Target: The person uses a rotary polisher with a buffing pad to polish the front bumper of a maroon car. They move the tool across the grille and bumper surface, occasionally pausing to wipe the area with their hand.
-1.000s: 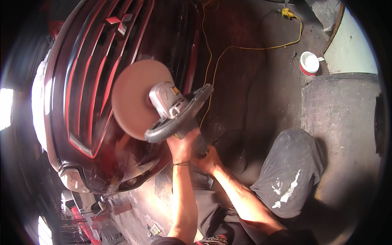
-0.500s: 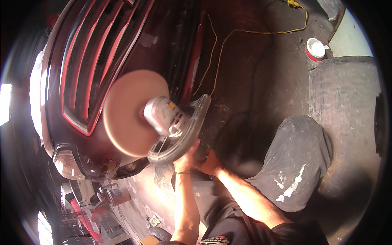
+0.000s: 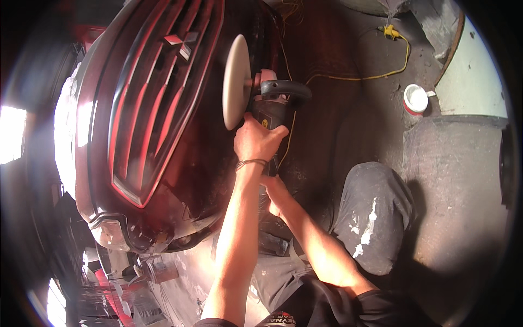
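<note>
A corded polisher (image 3: 271, 110) with a dark body and a looped front handle (image 3: 294, 90) is in both my hands. My left hand (image 3: 254, 139) is wrapped round its body, just behind the head. Farther back, my right hand (image 3: 276, 196) closes on the rear grip, whose lower part is mostly hidden. The round pale pad (image 3: 236, 82) stands almost edge-on, facing the dark red car front (image 3: 199, 182). Whether pad and paint touch cannot be told. Left of the pad are the grille (image 3: 158, 120) and its silver emblem (image 3: 184, 44).
A yellow cord (image 3: 354, 78) runs across the floor behind the polisher to a yellow connector (image 3: 390, 32). A white and red tub (image 3: 415, 100) stands at the right, by a pale panel (image 3: 474, 71). My bent knee (image 3: 373, 212) is at the lower right. Another container (image 3: 162, 271) sits lower left.
The polisher has moved up and rightward, and its pad has turned from nearly face-on to edge-on. My hands have gone with it, still gripping. The whole view has shifted too.
</note>
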`<state>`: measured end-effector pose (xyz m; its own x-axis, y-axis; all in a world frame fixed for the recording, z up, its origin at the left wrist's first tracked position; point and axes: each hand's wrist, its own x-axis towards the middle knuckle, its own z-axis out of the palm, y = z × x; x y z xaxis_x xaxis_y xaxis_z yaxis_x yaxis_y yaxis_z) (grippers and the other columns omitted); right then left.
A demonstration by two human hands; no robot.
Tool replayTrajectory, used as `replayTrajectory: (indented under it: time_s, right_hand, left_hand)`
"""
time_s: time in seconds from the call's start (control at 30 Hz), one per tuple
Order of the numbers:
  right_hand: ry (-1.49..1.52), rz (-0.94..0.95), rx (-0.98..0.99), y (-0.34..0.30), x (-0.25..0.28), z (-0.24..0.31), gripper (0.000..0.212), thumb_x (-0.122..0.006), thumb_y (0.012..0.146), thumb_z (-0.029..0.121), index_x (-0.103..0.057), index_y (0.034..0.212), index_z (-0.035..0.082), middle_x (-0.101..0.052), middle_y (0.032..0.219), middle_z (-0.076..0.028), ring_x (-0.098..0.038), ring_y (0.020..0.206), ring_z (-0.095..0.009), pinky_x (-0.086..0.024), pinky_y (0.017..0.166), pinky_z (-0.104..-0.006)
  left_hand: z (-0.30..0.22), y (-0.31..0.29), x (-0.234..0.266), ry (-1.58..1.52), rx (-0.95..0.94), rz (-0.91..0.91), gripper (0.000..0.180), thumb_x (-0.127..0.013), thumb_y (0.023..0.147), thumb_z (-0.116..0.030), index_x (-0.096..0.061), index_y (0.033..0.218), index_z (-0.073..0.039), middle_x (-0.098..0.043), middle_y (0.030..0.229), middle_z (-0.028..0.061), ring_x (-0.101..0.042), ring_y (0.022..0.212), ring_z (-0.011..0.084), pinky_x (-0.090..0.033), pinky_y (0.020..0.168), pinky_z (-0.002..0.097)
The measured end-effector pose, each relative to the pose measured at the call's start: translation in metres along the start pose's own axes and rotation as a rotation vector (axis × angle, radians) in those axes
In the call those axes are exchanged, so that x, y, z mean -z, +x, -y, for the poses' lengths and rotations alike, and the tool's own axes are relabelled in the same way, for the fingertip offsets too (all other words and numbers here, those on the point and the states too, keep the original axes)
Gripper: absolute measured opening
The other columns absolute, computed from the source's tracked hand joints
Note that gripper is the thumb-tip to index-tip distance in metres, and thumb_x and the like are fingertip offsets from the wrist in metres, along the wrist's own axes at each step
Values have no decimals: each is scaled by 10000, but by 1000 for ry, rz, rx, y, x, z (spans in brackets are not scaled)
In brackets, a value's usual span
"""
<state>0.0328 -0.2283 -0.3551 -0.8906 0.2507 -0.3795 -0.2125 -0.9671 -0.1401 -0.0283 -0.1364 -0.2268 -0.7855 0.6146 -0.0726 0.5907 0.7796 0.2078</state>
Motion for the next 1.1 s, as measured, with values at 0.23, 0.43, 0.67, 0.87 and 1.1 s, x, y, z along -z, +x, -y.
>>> replayTrajectory:
  time_s: [0.23, 0.43, 0.67, 0.87, 1.1]
  right_hand:
    - [158, 87, 66, 36, -58, 123, 339, -742, 948, 263, -706, 1188, 26, -731, 1069, -110, -722, 956, -254, -588, 869, -429]
    - [92, 160, 79, 71, -37, 166, 294, -750, 934, 272, -704, 1113, 44, -721, 955, -74, -709, 857, -225, -589, 809, -405]
    - [-28, 79, 71, 48, 6, 114, 192, -760, 897, 203, -682, 838, 38, -651, 735, -91, -643, 626, -233, -511, 618, -370]
    - [-150, 17, 196, -14, -10, -2, 365, -807, 849, 76, -633, 1152, -30, -688, 832, -114, -665, 664, -242, -531, 642, -407]
    - [-835, -328, 316, -16, 76, -153, 773, -930, 841, 326, -528, 1364, -78, -712, 1217, -188, -712, 1086, -260, -569, 941, -418]
  left_hand:
    - [-73, 109, 11, 137, -24, 16, 829, -859, 689, -467, -606, 1281, 57, -792, 1098, 221, -781, 1072, 356, -629, 955, 423]
    - [-100, 145, -6, 101, 27, -10, 823, -841, 696, -432, -580, 1298, 64, -791, 1107, 214, -781, 1075, 346, -633, 947, 405]
    - [-56, 78, -20, -63, -46, -122, 901, -808, 694, -462, -523, 1314, 127, -770, 1025, 289, -771, 994, 433, -625, 876, 479]
    - [28, -28, 8, -179, 21, -170, 965, -858, 678, -423, -502, 1412, 92, -766, 1006, 299, -754, 991, 470, -605, 895, 489]
    - [120, -118, -12, -593, -166, -156, 654, -880, 722, -215, -665, 1263, 82, -801, 995, 173, -780, 953, 263, -606, 895, 384]
